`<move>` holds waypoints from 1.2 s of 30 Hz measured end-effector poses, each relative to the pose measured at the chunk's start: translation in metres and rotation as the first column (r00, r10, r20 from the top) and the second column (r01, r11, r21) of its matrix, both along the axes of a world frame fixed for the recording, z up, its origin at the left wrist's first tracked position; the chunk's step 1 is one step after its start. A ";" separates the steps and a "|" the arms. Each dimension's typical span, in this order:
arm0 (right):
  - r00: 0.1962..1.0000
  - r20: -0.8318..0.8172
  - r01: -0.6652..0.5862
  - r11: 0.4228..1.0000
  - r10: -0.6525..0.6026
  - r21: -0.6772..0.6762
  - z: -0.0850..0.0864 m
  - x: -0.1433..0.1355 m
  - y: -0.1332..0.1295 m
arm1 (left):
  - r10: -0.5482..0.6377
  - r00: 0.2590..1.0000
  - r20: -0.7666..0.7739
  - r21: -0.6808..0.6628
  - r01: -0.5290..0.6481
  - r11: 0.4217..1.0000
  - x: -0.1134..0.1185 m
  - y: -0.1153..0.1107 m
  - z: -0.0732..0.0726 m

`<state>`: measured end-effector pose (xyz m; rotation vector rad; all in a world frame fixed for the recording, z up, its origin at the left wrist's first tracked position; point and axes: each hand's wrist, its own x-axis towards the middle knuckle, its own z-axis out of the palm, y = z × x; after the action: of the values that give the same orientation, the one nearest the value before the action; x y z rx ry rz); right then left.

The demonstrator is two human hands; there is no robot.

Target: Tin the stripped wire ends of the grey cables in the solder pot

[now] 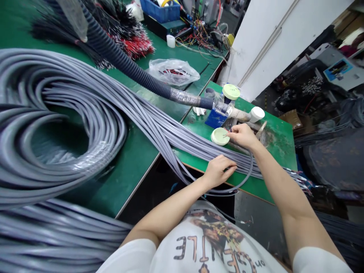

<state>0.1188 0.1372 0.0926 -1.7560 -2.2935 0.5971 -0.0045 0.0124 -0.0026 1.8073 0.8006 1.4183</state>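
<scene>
A cable coil [109, 125] lies on the workbench [131, 155], at left. Cables [170, 132] run from it rightward, across the near side of the smaller table [284, 140]. There, 1 shallow dish [220, 136] sits just beyond the cables, with 1 cup [257, 113] farther right. A corrugated hose [125, 64] passes over the workbench. Beyond it lies 1 plastic bag [173, 72], right of the wire bundles [125, 34].

Before me I see a blue bin [162, 13], a tangle of coloured wires [200, 37] and, nearer, a plastic bag [174, 71].
</scene>
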 end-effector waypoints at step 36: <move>0.881 0.035 0.472 0.881 -0.472 0.021 -0.033 0.126 0.030 | -0.043 0.991 -0.125 -0.006 0.042 0.999 -0.008 0.003 0.006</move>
<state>0.2443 0.1673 0.0600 -2.2261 -1.7699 0.4527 -0.0121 0.0152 0.0032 1.9146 0.8217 1.2866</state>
